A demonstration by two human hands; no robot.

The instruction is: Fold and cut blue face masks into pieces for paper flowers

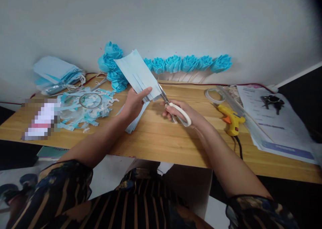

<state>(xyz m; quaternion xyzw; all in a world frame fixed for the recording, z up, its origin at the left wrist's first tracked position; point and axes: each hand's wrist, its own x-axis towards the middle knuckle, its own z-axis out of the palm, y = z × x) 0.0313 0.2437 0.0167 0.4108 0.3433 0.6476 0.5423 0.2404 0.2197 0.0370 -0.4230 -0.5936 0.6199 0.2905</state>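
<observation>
My left hand (pixel 136 102) pinches a light blue pleated face mask (pixel 139 69) above the table, thumb on top. My right hand (pixel 181 110) is closed round the white handles of a pair of scissors (pixel 184 116). The blades (pixel 164 95) lie at the mask's lower right edge; whether they are cutting into it I cannot tell. Below the left hand, more flat blue pieces (pixel 137 121) rest on the wood. To the left is a heap of blue and white scraps (pixel 98 111) with a clear tape roll (pixel 90 101) on it.
Blue fabric flowers (pixel 173 63) on stems line the wall. A stack of masks (pixel 56 69) sits at the back left. On the right are a yellow glue gun (pixel 232 120) with a black cord, another tape roll (pixel 215 96), papers (pixel 271 125) and keys (pixel 272 102).
</observation>
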